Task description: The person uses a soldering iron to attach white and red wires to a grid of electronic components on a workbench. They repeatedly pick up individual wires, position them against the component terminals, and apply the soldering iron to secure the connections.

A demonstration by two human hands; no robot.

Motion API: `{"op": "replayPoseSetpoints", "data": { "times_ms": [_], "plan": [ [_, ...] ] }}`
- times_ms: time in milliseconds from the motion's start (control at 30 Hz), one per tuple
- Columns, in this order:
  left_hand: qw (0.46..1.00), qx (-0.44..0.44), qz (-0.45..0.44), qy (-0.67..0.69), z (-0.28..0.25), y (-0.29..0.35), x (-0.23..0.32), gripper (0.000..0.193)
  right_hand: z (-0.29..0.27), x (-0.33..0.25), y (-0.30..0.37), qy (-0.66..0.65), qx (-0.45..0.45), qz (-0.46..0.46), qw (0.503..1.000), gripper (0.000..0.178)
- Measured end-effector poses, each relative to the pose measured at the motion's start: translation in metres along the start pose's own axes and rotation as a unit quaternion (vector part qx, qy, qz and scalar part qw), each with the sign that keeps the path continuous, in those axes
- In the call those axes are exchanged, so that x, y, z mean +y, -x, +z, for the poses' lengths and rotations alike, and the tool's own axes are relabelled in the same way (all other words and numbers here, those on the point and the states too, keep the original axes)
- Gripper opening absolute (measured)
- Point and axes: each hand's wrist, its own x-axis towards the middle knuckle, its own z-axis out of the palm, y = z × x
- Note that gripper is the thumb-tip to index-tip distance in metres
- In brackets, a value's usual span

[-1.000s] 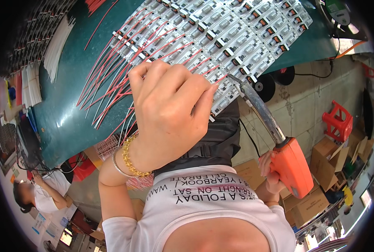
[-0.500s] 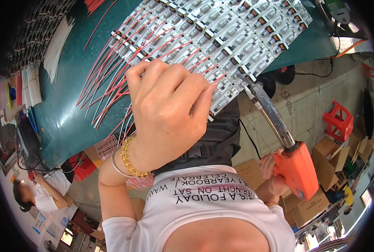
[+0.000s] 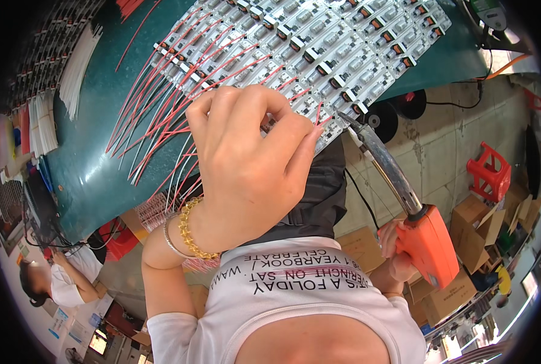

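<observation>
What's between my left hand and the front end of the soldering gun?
The head view shows red wire and some circuit board between your left hand and the soldering gun's front end.

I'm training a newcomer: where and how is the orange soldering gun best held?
Probably best by its thick orange handle, coming from its left, body-facing side, where the right hand grips it. The handle is the near end; the slim metal barrel slants away toward the boards and may be hot.
</observation>
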Motion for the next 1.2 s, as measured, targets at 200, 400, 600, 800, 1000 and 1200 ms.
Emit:
{"op": "replayPoseSetpoints", "data": {
  "times_ms": [200, 400, 600, 800, 1000, 1200],
  "plan": [
    [0.998, 0.006, 0.024, -0.049, 0.002, 0.001, 0.003, 0.016, -0.008, 0.012, 0.014, 0.041, 0.021, 0.021, 0.999, 0.058],
    [0.998, 0.002, 0.029, -0.064, 0.001, 0.002, 0.006, 0.016, -0.009, 0.003, 0.004, -0.011, -0.006, 0.004, 1.000, 0.063],
    [0.998, 0.000, 0.033, -0.055, 0.002, 0.001, 0.004, 0.016, -0.003, 0.005, 0.002, -0.048, -0.003, -0.011, 0.999, 0.064],
    [0.998, 0.004, 0.026, -0.051, 0.001, 0.005, 0.003, 0.015, 0.005, 0.009, -0.020, -0.221, -0.033, -0.085, 0.971, 0.062],
    [0.999, 0.018, 0.030, -0.038, -0.007, 0.000, 0.007, 0.021, -0.011, -0.004, -0.087, -0.188, 0.079, -0.271, 0.941, 0.069],
    [0.986, 0.077, 0.019, -0.145, -0.048, -0.008, -0.034, 0.021, -0.002, -0.068, -0.218, -0.011, 0.233, -0.136, 0.963, 0.036]
  ]
}}
